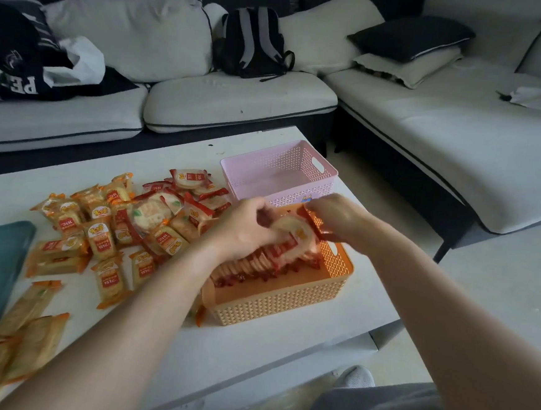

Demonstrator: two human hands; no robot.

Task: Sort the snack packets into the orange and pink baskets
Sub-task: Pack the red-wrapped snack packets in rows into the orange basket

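Fingers (263, 211) of my left hand (244, 227) curl round one end of a red snack packet (296, 236), and my right hand (338, 216) pinches its other end. I see it held just above the orange basket (287, 306). Across the desk (251, 349), loose packets (115, 228) lie heaped at left, red ones stand filed in the orange basket, and the pink basket (278, 170) sits just behind it.

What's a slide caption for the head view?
Left hand and right hand hold a red packet over the orange basket.
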